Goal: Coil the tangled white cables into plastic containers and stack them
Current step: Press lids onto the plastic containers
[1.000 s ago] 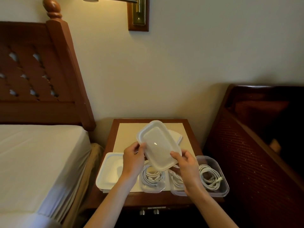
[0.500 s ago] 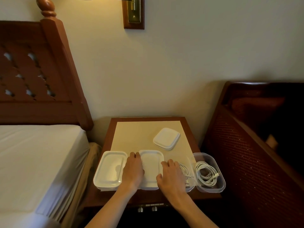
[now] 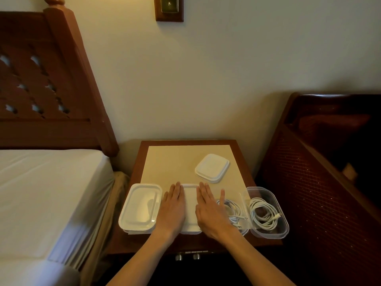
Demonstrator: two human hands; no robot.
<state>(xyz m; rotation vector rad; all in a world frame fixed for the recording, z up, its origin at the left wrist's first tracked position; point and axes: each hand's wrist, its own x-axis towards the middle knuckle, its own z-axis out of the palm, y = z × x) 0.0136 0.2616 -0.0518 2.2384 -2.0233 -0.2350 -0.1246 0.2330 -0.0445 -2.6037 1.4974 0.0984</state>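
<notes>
White plastic lid (image 3: pixel 190 205) on the middle container (front edge of the nightstand (image 3: pixel 243 153)) is pressed by left hand (image 3: pixel 173 209) and right hand (image 3: pixel 210 211), fingers flat and extended, coiled cable (image 3: pixel 263 213) lying uncovered rightmost

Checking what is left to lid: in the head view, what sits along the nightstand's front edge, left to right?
Lidded white plastic container → left hand → white lid being pressed → right hand → open clear container with thin white cable → open clear container with thick white cable.
</notes>
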